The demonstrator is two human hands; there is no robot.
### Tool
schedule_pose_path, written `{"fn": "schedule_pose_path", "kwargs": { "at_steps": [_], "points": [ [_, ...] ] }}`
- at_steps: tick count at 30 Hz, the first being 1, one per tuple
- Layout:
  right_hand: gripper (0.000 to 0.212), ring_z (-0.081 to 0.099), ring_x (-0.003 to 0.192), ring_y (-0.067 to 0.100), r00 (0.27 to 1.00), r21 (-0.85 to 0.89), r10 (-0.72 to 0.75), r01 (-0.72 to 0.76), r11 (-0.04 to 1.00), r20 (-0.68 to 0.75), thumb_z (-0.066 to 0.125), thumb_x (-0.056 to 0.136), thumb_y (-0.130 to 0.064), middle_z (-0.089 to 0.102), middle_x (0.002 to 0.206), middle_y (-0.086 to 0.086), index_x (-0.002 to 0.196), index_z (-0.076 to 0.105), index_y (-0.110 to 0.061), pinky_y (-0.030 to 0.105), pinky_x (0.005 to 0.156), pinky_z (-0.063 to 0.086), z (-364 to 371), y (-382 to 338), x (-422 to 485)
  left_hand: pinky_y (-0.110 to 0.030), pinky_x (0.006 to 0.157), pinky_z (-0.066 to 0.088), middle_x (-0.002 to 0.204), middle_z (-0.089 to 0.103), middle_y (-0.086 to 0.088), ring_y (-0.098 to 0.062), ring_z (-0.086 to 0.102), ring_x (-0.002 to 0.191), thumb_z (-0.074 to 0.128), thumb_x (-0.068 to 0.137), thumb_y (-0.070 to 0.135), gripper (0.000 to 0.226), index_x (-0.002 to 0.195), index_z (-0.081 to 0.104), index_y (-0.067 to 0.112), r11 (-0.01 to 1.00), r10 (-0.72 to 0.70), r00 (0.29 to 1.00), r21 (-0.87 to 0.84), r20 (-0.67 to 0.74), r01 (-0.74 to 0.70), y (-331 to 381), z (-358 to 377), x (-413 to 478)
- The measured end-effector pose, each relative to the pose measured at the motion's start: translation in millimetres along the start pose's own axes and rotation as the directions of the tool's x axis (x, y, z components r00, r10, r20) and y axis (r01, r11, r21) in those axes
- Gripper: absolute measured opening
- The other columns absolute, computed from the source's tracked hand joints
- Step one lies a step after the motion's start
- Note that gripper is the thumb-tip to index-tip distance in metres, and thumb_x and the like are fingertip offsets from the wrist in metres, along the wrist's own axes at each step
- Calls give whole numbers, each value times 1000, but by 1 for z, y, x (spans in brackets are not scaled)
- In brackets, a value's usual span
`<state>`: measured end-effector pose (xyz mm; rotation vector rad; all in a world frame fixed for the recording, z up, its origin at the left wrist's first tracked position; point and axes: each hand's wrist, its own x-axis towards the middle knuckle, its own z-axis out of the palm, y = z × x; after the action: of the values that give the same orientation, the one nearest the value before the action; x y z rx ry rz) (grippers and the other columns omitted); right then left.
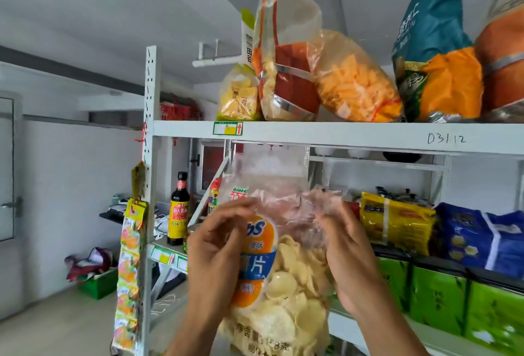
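Note:
A large clear bag of pale chips (pixel 286 279) with an orange and blue label hangs upright in front of a white metal shelf rack (pixel 326 133). My left hand (pixel 218 245) grips the bag's left side at the label, fingers curled into the plastic. My right hand (pixel 346 250) grips the crumpled plastic on the bag's right side. The empty upper part of the bag rises to just under the top shelf board.
Several snack bags stand on the top shelf: a yellow one (pixel 239 95), a red-orange one (pixel 286 52), an orange-chip one (pixel 354 78), a teal one (pixel 436 52). On the middle shelf are a dark sauce bottle (pixel 178 209), yellow packs (pixel 397 221), blue packs (pixel 482 236). Green boxes (pixel 436 296) sit below.

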<state>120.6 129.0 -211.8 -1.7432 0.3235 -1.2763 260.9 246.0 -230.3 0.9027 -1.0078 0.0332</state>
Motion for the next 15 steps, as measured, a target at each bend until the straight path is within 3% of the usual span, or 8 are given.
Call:
{"fn": "schedule_pose_path", "kwargs": {
  "at_steps": [1,3,6,7,8,10,13,15],
  "points": [
    [35,56,103,-26,1000,18,11,-11,1000,4,47,109,-32,65,106,-42,101,64,-62,19,88,46,1,2,0,-60,95,56,130,69,6,-25,70,115,72,94,15,27,115,72,32,997,-20,996,73,-89,27,-8,-7,5],
    [31,51,91,-34,998,35,62,-62,997,14,48,108,-29,60,96,-47,100,57,-58,5,79,40,-2,13,2,-49,88,61,136,62,14,-17,73,108,85,82,41,62,135,54,44,972,-192,975,114,-113,205,-23,-24,15],
    [16,53,100,-22,989,72,145,-145,987,-7,53,105,-35,58,112,-37,107,55,-51,10,85,44,-8,30,6,-55,103,52,137,67,-4,-27,71,116,83,76,60,86,148,48,29,859,-502,851,-26,154,511,-47,-54,30],
    [17,55,112,-13,985,69,174,-174,982,1,57,102,-43,58,126,-29,118,57,-49,18,95,46,-10,34,5,-53,108,48,134,69,-10,-29,69,119,80,77,60,80,143,56,22,843,-516,825,-36,229,537,-51,-61,30],
    [34,54,121,-5,982,74,189,-188,979,5,60,99,-47,53,137,-25,132,57,-41,25,105,44,-11,39,5,-48,107,49,128,71,-14,-26,70,116,81,78,55,68,133,65,19,844,-509,828,-50,234,534,-54,-66,28],
    [49,46,125,-2,983,53,182,-183,982,28,60,100,-41,45,133,-25,147,51,-29,25,107,37,-10,46,1,-32,84,57,107,78,-15,-18,75,93,81,82,33,39,112,76,9,852,-497,856,-105,145,513,-62,-72,22],
    [37,61,107,-13,975,5,143,-145,989,170,64,91,-45,62,118,-34,127,61,-38,18,102,48,-6,62,-7,-19,58,56,76,75,-2,-8,68,62,71,81,10,13,93,75,6,876,-435,899,-208,44,434,-81,-80,-1],
    [44,73,94,3,920,-22,194,-198,980,341,76,77,-51,78,100,-15,112,66,-27,22,85,60,-2,81,-18,-23,61,58,76,73,-3,-12,67,63,73,81,11,10,91,73,9,900,-409,913,-169,-4,402,-103,-86,-23]
  ]
}}
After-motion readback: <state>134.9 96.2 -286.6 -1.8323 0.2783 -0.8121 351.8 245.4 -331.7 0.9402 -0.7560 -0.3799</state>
